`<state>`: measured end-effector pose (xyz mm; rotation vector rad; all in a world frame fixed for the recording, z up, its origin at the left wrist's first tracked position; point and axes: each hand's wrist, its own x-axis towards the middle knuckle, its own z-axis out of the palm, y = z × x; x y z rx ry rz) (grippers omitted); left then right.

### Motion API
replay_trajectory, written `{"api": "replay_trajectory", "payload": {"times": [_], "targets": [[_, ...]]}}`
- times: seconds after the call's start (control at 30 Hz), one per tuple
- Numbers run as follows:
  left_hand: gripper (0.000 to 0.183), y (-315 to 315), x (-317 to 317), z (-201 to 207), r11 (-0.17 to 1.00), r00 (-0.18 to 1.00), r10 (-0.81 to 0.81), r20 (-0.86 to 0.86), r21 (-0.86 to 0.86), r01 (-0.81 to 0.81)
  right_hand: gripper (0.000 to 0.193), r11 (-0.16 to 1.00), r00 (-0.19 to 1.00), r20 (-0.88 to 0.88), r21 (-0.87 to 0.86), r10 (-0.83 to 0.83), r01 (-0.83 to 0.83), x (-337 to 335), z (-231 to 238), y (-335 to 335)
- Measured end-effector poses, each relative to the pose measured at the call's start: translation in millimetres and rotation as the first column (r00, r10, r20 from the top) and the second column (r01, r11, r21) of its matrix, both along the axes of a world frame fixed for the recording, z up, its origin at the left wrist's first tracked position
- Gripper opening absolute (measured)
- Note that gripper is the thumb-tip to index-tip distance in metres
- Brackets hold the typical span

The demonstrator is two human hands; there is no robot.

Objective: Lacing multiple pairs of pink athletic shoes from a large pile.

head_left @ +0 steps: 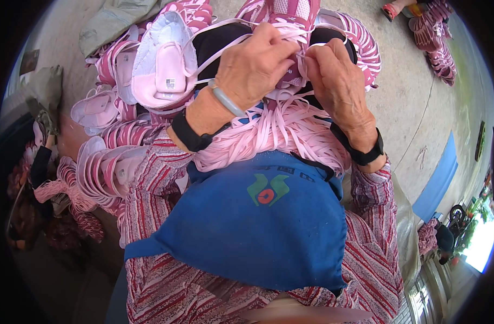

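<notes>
A dark pink shoe upper [297, 7] lies in front of me with pale pink lacing across it. My left hand [257, 65], wearing a pale bangle, is closed with its fingertips pinching a shoelace over the lacing. Close by on the right, my right hand [336, 75] pinches the lace too, thumb and fingers pressed together. One loose lace length arcs out to the left past my left wrist. A thick bundle of pale pink shoelaces [279, 135] rests on my lap, over the blue apron [247, 232]. My hands partly hide the upper.
Pink shoe uppers [163, 67] with pale insoles are piled at my left. Another striped stack [363, 46] curves at the right. Farther off, more uppers [438, 46] lie on the concrete floor near a blue sheet [437, 181]. Other people are partly visible at both edges.
</notes>
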<state>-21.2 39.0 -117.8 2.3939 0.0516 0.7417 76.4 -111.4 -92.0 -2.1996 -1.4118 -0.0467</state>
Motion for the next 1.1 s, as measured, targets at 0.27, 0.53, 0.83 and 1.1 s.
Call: {"api": "replay_trajectory", "payload": {"times": [0.27,0.53,0.83,1.1], "targets": [[0.010,-17,7,23,0.976,0.979,-0.199,0.046,0.101,0.193,0.013,0.991,0.924,-0.375,0.127,0.082,-0.036,23,20,-15],[0.009,-146,-9,31,0.221,0.649,-0.653,0.390,-0.722,0.656,0.028,0.983,0.741,-0.671,0.129,-0.012,0.133,14,26,-12],[0.020,-32,-34,29,0.408,0.944,-0.297,-0.143,-0.913,-0.010,0.016,0.981,0.971,-0.217,0.184,0.104,-0.064,14,2,2],[0.016,5,-10,-6,0.899,0.979,0.181,-0.092,-0.389,-0.203,0.009,0.995,0.978,-0.209,0.103,0.024,-0.002,9,-9,10]]}}
